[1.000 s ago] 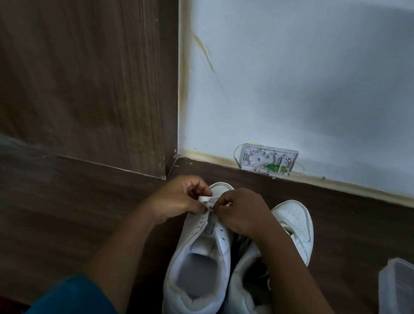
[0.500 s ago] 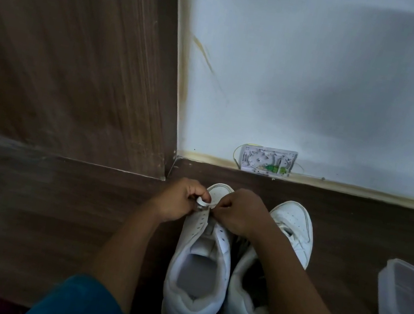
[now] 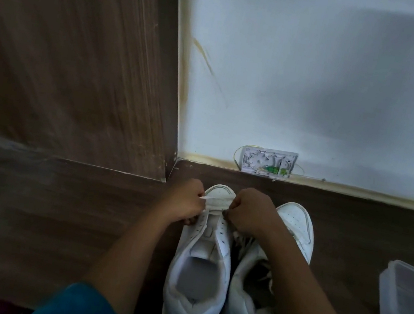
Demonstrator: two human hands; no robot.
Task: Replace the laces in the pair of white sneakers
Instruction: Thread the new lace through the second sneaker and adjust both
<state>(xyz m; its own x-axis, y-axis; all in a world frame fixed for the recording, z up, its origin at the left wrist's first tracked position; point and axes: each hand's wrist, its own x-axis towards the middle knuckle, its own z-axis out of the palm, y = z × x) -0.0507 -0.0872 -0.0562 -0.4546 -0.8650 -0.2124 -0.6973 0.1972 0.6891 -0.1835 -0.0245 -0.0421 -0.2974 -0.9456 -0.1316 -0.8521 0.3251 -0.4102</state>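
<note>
**Lace stretched crosswise at the toe end of the left-hand shoe**

Two white sneakers stand side by side on the floor (image 3: 23, 221), toes toward the wall. Both hands work on the left sneaker (image 3: 199, 266), at its lowest eyelets. The left hand (image 3: 184, 201) is closed in a pinching grip on one end of the white lace (image 3: 216, 201); the right hand (image 3: 247, 211) is closed on the other end. The lace runs flat between them, across the shoe, at right angles to its heel-to-toe length. Each hand sits just beside its own row of eyelets, so either end can go next, probably crossing toward the opposite row. The right sneaker (image 3: 290, 227) lies just beside, partly under the right forearm.
</note>
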